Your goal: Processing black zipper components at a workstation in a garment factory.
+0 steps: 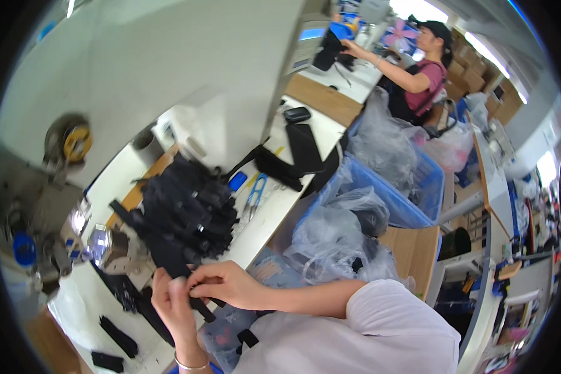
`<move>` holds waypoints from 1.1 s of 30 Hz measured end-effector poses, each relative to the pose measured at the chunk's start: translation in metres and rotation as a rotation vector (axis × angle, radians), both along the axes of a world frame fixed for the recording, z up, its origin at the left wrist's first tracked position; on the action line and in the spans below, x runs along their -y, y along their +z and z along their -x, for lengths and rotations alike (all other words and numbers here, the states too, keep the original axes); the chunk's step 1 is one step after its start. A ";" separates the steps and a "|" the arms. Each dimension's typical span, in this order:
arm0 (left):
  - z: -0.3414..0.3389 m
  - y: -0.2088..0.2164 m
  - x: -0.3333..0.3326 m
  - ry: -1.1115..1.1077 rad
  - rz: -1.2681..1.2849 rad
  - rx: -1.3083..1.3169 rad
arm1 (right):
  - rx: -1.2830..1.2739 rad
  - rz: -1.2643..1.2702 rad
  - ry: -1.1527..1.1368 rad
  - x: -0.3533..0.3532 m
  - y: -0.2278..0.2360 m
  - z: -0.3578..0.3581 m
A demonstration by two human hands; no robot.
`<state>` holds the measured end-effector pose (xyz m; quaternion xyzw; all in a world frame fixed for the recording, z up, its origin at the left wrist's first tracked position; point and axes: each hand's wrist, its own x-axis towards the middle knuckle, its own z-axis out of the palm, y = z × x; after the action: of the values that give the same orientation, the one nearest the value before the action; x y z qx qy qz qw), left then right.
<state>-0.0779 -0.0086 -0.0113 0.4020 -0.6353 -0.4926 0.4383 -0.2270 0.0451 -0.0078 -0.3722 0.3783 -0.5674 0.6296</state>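
Note:
My left hand (171, 305) and my right hand (221, 283) meet at the table's near edge, both pinching one black fabric strap (168, 255) that runs up and left from my fingers. Its lower end (204, 310) sticks out below my hands. Just beyond the strap lies a big pile of black strap pieces with buckles (190, 209). A sewing machine (62, 206) stands to the left of my hands. A thin bracelet (190, 364) circles my left wrist.
Blue-handled snips (254, 194) and more black webbing (293, 156) lie farther along the white table (274, 206). Loose black strips (118, 336) sit at lower left. Blue bins with clear plastic bags (380, 181) stand to the right. Another person (417, 68) works at the far station.

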 end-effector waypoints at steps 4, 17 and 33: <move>0.013 0.011 -0.021 0.185 -0.206 -0.082 | -0.374 0.071 0.015 -0.029 -0.020 -0.005; -0.071 -0.006 -0.033 0.409 0.280 0.715 | -0.554 0.051 -0.058 -0.042 -0.015 0.017; -0.050 -0.028 -0.015 0.417 -0.003 0.452 | -0.436 -0.120 0.123 -0.037 -0.011 0.000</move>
<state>-0.0275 0.0062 -0.0395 0.6236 -0.6198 -0.2912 0.3770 -0.2266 0.0820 -0.0192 -0.4703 0.5149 -0.4108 0.5874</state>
